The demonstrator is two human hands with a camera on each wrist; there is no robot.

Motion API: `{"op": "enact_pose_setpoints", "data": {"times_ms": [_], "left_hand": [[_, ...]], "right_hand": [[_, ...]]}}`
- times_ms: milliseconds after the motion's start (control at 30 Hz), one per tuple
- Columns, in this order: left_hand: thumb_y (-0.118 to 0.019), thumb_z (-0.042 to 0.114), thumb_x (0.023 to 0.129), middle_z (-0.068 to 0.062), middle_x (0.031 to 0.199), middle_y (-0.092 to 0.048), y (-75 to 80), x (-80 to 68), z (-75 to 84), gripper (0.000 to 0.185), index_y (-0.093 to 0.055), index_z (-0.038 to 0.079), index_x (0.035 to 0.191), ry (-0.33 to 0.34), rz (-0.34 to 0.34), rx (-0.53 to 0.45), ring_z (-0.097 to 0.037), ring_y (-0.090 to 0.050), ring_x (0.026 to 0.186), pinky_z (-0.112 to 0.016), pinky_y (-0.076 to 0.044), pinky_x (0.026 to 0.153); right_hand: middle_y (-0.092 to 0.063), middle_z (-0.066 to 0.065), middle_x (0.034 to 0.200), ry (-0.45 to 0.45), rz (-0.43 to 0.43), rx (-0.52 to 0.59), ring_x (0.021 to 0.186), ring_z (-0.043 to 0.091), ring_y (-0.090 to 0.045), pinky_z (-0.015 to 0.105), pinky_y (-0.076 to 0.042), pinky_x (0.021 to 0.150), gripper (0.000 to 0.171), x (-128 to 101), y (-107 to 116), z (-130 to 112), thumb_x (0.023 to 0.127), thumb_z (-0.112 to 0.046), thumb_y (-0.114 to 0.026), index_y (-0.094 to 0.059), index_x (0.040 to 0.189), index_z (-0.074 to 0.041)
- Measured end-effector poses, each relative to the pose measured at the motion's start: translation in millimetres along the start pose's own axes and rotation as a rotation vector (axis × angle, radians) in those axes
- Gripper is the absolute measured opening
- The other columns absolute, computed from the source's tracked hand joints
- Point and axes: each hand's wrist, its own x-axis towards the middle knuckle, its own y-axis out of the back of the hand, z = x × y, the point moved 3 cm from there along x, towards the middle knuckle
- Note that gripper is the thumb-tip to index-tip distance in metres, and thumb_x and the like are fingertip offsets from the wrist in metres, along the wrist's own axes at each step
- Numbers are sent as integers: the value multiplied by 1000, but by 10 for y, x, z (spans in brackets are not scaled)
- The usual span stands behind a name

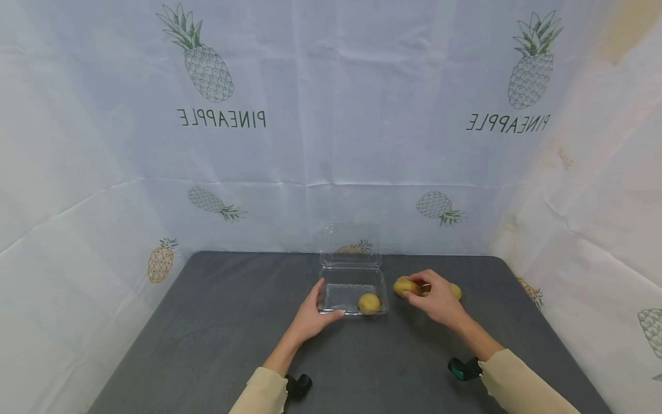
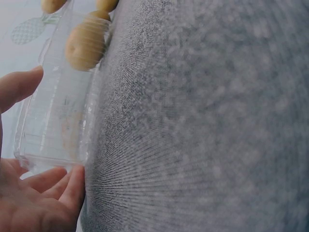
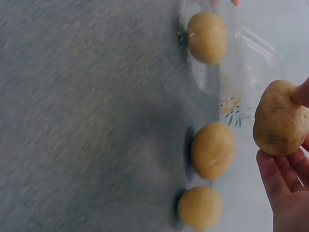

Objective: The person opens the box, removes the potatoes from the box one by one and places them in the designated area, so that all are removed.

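A clear plastic clamshell container (image 1: 331, 310) stands on the dark table, its lid (image 1: 350, 244) swung up at the back. My left hand (image 1: 308, 319) holds its near left corner, thumb along the front and fingers against the left end. One potato (image 1: 369, 302) lies inside, in the near right corner. To the right of the container, my right hand (image 1: 437, 299) pinches another potato (image 3: 277, 121) between thumb and fingers, lifted above the table in the right wrist view. Below it two more potatoes, one (image 3: 213, 150) nearer the container and one (image 3: 199, 208) farther off, rest on the table.
The grey table (image 1: 233, 322) ends at a white cloth backdrop (image 1: 320, 144) printed with pineapples, which also rises on both sides. The raised lid stands close in front of this cloth. A dark strapped device (image 1: 464, 369) sits at the right wrist.
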Motion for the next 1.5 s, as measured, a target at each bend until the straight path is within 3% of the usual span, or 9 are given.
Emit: {"op": "enact_pose_setpoints", "data": {"times_ms": [433,867,1500], "left_hand": [[-81,43,86,-25,160,-32,3,-7,-1,103,-21,9,163,-1,-6,-9,-46,-41,141,-60,-41,108],[-81,36,87,-26,160,-31,2,-13,12,100,-20,9,163,2,-3,-15,-46,-41,141,-60,-41,108],[-81,42,85,-25,161,-30,-7,-24,19,103,-21,10,163,26,6,-1,-47,-40,141,-59,-40,109]], "right_hand": [[-64,12,109,-64,-15,-32,92,21,-64,28,-56,76,31,-114,55,255,91,-17,-78,-70,115,1],[-67,7,107,-86,-69,-124,93,22,-62,42,-52,79,32,-181,7,380,90,-23,-80,-72,112,-2],[-69,11,108,-158,-107,-122,97,28,-67,45,-56,81,38,-139,17,449,93,-28,-77,-71,117,1]]}}
